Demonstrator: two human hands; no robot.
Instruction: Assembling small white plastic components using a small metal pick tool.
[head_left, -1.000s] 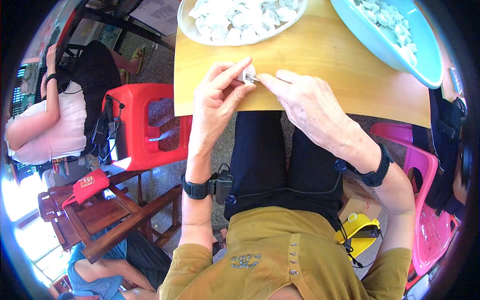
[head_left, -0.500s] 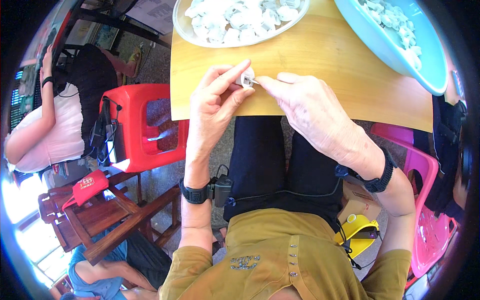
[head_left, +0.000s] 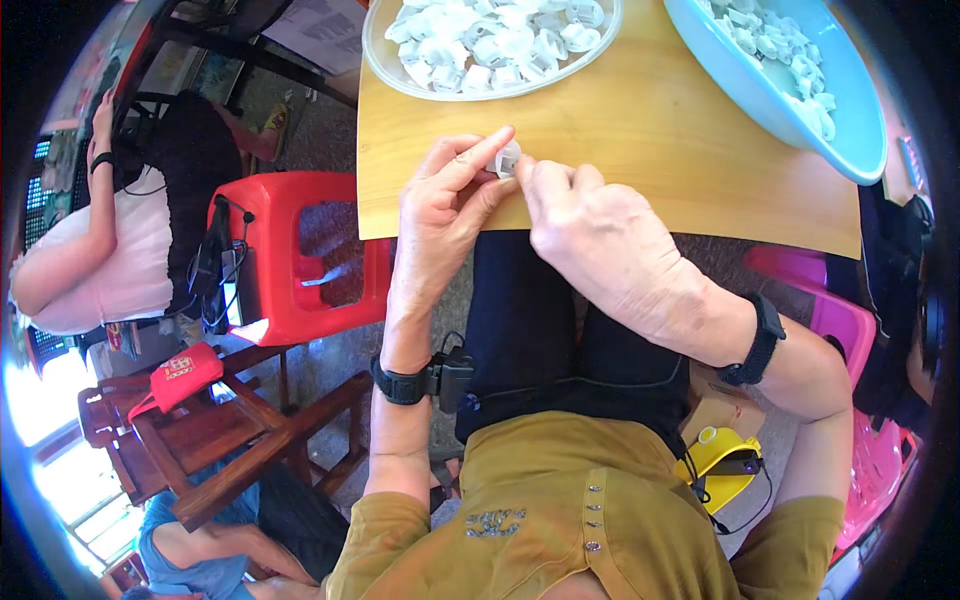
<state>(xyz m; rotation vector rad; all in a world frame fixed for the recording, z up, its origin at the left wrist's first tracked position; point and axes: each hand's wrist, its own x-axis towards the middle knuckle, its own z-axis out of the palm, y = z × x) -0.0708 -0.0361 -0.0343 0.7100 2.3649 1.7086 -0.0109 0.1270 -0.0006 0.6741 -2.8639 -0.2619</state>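
Observation:
My left hand (head_left: 448, 205) pinches a small round white plastic part (head_left: 507, 158) between thumb and fingers, just above the table's near edge. Against the part's right side press the closed fingers of my right hand (head_left: 625, 240). What the right fingers hold is hidden behind them; only a half second ago a thin, pale, pointed thing showed there. Similar white parts fill a clear round tub (head_left: 490, 92) at the far side. More small white pieces lie in a light blue basin (head_left: 855, 150) at the far right.
The yellow wooden table (head_left: 640, 120) ends right above my lap. A red plastic stool (head_left: 270, 260) stands to the left, with a wooden chair (head_left: 240, 440) nearer. On the right is a pink chair (head_left: 870, 470). Other people sit at the left, including one in a white top (head_left: 110, 260).
My right hand has turned and its fingers have closed up against the white part, so the thin pointed thing is covered. Both hands appear slightly further right in the picture.

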